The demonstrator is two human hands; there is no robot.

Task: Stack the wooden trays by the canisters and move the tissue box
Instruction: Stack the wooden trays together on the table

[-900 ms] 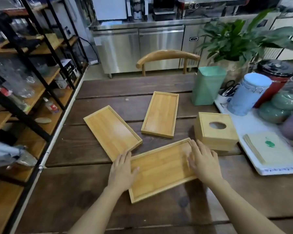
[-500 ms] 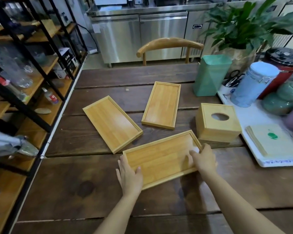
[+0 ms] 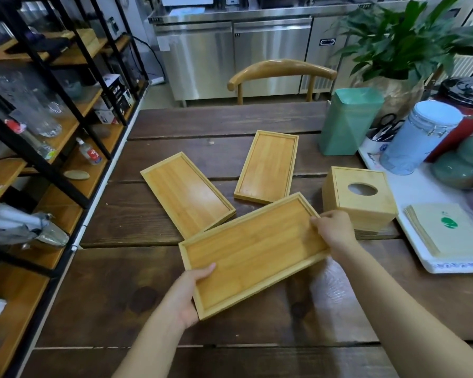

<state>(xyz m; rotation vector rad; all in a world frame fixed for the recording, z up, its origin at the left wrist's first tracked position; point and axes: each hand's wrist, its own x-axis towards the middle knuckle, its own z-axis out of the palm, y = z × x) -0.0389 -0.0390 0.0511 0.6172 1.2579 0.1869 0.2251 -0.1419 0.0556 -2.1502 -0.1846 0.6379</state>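
A dark plank table faces a wooden chair, steel counter cabinets and black-framed shelving.

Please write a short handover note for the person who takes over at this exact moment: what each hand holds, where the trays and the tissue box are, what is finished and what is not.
Left hand grips the near corner of the nearest wooden tray; right hand grips its far end.
The other two trays, left tray and middle tray, lie flat and separate on the table.
Tissue box stands beside the white platter, not yet moved.
Canisters: the blue canister is on that platter at right.
Done: nothing stacked.
Left: stack all three trays by the canisters, then move the tissue box.
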